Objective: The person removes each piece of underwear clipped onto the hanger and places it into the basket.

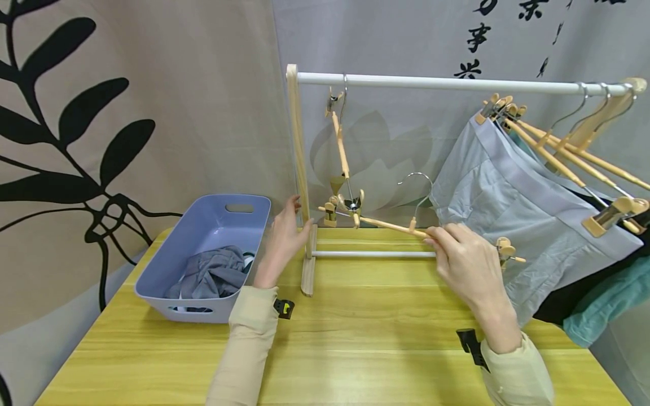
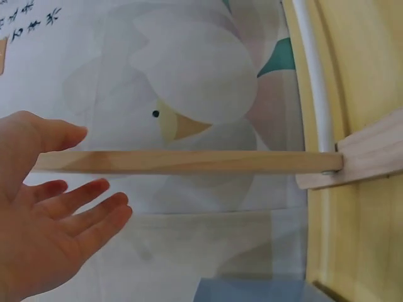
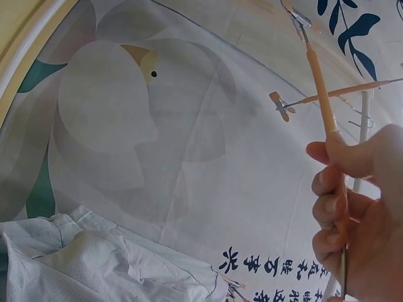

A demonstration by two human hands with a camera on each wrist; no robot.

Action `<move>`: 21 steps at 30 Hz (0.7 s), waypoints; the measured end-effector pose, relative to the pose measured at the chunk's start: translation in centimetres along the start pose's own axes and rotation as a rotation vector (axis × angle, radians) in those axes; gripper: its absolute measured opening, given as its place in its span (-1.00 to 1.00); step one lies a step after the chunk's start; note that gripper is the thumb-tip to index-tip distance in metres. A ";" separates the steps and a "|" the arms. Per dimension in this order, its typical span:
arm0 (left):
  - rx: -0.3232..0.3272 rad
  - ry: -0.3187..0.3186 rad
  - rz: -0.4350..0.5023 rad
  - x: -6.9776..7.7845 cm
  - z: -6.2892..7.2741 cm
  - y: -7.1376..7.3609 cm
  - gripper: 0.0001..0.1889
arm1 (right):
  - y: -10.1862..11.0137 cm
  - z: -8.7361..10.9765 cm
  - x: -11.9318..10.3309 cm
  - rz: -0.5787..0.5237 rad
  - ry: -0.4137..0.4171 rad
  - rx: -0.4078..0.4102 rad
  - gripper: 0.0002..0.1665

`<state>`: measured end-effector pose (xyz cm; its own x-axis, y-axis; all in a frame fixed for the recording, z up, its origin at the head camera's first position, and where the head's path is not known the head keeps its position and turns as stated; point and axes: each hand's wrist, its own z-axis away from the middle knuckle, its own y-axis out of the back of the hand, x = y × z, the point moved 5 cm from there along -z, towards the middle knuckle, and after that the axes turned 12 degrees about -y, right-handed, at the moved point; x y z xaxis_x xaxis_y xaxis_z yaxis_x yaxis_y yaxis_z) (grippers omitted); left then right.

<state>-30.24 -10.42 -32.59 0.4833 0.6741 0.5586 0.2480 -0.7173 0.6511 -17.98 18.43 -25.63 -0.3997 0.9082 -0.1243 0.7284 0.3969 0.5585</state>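
My right hand (image 1: pixel 469 270) grips the bar of a wooden clip hanger (image 1: pixel 386 224), its metal hook pointing up and its bar roughly level below the rack's top rail. In the right wrist view the fingers of that hand (image 3: pixel 352 207) curl round the hanger bar (image 3: pixel 321 94). My left hand (image 1: pixel 285 239) is beside the rack's left wooden post (image 1: pixel 297 152). In the left wrist view its thumb and fingers (image 2: pixel 94 220) are spread on either side of the post (image 2: pixel 189 162). A second clip hanger (image 1: pixel 341 146) hangs from the rail near that post.
A blue-purple basket (image 1: pixel 162 265) holding crumpled grey cloth (image 1: pixel 215 273) stands on the left of the wooden table (image 1: pixel 365 349). Light grey shorts (image 1: pixel 467 169) and darker and teal garments (image 1: pixel 604 310) hang on clip hangers at the right end of the white rail (image 1: pixel 431 83).
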 end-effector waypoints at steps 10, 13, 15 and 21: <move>0.064 -0.050 -0.035 0.3 -0.7 -0.4 -0.42 | 0.1 -0.1 0.1 0.011 -0.005 0.001 -0.94; 0.081 -0.073 -0.061 0.4 -0.7 -0.4 -0.45 | 0.2 -0.1 0.1 0.017 -0.007 0.007 -0.94; 0.082 -0.074 -0.067 0.4 -0.8 -0.5 -0.45 | 0.2 -0.2 0.2 0.018 -0.011 0.013 -0.95; 0.081 -0.053 -0.093 0.5 -0.9 -0.8 -0.48 | 0.5 -0.4 0.3 0.021 -0.030 0.028 -0.95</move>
<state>-30.98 -9.32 -32.33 0.4985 0.7294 0.4685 0.3599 -0.6658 0.6537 -17.94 18.86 -25.04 -0.3675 0.9198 -0.1378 0.7516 0.3810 0.5385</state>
